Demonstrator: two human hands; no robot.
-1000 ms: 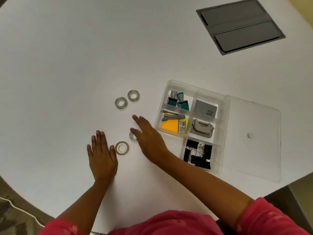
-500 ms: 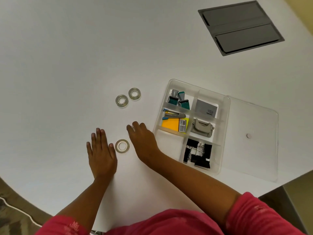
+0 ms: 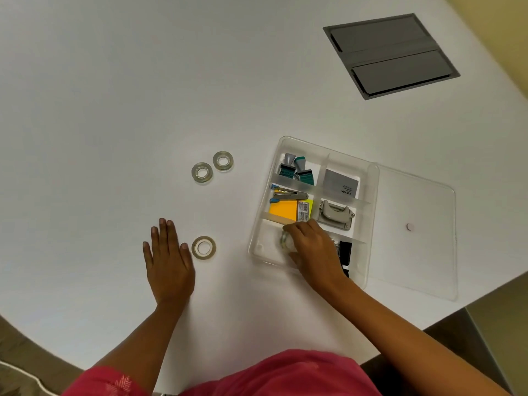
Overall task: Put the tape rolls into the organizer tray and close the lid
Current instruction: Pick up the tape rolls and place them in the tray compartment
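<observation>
White tabletop (image 3: 100,95); clear organizer tray (image 3: 368,224) right of centre, lid (image 3: 417,232) lying open to its right. Right hand (image 3: 314,252), fingers closed on a clear tape roll (image 3: 285,241), sits over the tray's empty lower-left compartment; left hand (image 3: 168,258) flat, fingers spread, gripping nothing. Three rolls remain out: a beige roll (image 3: 203,247) beside the left hand, two clear rolls (image 3: 213,167) above; a roll dropped on edge could roll or stand proud and block the lid.
</observation>
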